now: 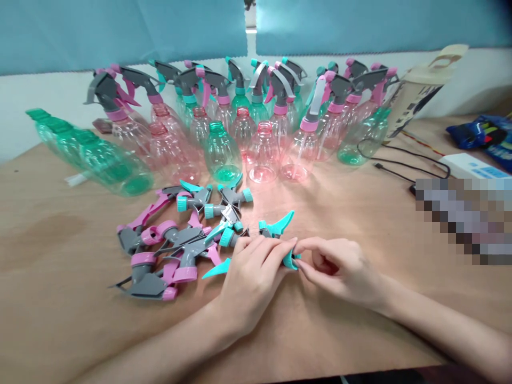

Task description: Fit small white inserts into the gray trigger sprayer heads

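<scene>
My left hand lies over a teal spray-trigger head on the wooden table, fingers curled round it. My right hand pinches the nozzle end of the same piece with thumb and forefinger. A second teal trigger part rests just beyond my fingers. A teal lever pokes out from under my left hand. To the left lies a heap of several loose trigger heads in grey, pink and teal.
Several pink and green clear spray bottles stand or lie at the back, some capped with triggers. Green bottles lie on their sides at left. A black cable, a white box, a paper bag and a blue packet sit at right.
</scene>
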`<act>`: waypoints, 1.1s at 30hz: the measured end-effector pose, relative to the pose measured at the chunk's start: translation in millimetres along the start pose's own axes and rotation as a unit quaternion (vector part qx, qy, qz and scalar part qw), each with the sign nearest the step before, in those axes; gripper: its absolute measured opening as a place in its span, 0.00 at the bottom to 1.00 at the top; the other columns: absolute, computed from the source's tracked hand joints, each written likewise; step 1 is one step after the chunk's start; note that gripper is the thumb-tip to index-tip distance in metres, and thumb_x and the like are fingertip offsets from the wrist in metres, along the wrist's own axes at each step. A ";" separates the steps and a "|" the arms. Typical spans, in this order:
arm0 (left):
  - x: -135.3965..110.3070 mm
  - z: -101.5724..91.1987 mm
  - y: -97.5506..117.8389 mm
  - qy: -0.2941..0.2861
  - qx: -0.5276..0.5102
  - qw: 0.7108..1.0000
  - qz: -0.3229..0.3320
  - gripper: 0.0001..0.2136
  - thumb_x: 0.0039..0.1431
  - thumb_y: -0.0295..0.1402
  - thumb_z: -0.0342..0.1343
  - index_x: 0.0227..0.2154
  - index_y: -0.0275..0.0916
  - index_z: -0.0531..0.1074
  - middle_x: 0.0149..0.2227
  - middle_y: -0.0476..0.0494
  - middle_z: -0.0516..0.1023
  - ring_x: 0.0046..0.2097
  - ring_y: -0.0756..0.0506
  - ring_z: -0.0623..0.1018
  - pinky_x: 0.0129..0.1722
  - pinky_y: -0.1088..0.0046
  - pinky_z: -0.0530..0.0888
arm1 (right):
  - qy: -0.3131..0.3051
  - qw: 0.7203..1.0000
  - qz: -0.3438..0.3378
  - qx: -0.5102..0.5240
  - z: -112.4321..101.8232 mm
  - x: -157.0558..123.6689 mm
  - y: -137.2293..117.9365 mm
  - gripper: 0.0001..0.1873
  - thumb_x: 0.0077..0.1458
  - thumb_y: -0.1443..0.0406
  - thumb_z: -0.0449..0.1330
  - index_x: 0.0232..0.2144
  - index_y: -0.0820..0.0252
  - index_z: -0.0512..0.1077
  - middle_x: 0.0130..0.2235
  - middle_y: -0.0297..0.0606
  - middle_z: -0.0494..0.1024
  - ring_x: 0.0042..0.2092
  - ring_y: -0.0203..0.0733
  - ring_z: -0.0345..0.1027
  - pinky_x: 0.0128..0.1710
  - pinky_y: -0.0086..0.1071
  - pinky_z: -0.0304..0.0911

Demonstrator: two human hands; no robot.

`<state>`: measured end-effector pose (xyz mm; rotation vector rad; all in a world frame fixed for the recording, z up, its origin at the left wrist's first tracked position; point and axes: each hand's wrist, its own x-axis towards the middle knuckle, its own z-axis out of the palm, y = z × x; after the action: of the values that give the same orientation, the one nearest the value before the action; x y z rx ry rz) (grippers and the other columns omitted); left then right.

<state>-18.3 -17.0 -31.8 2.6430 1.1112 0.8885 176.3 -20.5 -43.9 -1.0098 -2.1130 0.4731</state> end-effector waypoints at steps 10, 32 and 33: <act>-0.2 0.9 -0.4 0.012 -0.013 1.000 0.008 0.11 0.66 0.31 0.48 0.46 0.34 0.69 0.41 0.43 0.78 0.41 0.46 0.76 0.38 0.68 0.64 | 0.024 0.999 -0.033 -0.018 0.0 1.8 -3.3 0.08 0.56 0.69 0.56 0.40 0.60 0.70 0.17 0.23 0.61 0.17 0.28 0.53 0.19 0.24 0.54; 0.1 -0.4 2.4 0.036 0.011 0.999 0.011 0.12 0.65 0.32 0.48 0.47 0.34 0.69 0.40 0.42 0.78 0.41 0.44 0.71 0.38 0.66 0.66 | 0.095 0.994 -0.054 -0.003 2.3 7.5 -4.0 0.04 0.54 0.70 0.59 0.35 0.62 0.72 0.16 0.23 0.62 0.16 0.27 0.54 0.19 0.22 0.56; -0.1 -0.2 2.3 0.035 0.011 0.999 0.012 0.12 0.65 0.32 0.48 0.47 0.34 0.69 0.40 0.42 0.78 0.41 0.44 0.71 0.38 0.66 0.66 | 0.093 0.994 -0.061 0.007 3.0 7.9 -3.7 0.05 0.55 0.70 0.58 0.35 0.61 0.71 0.16 0.22 0.61 0.16 0.27 0.54 0.19 0.22 0.56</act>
<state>-17.1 -18.7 -30.9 2.6670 1.1127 0.9866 168.8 -16.7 -40.1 -0.8762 -1.9884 0.3202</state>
